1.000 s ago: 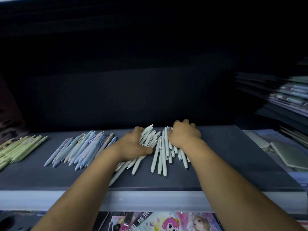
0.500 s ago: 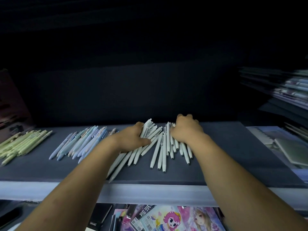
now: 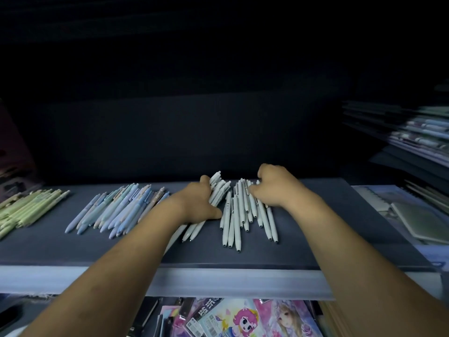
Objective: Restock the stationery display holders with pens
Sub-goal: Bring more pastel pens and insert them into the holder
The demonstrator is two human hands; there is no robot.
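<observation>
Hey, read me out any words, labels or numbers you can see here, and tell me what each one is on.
Nothing here reads cleanly.
Small dark print on the barrel of one white pen: too small to read.
Large white characters on the purple booklet cover below the shelf: tilted, blurred, not legible.
Print on the barcode stickers beside it: too small.
Anything on the stacks at right: motion-blurred.

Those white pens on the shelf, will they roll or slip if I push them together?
Likely stiff: the white pens lie straight under the left hand and right hand. Their round, smooth barrels could roll sideways on the flat shelf. Slim plastic, so probably light; a loose bunch may fan out, as the uneven tips suggest.
</observation>
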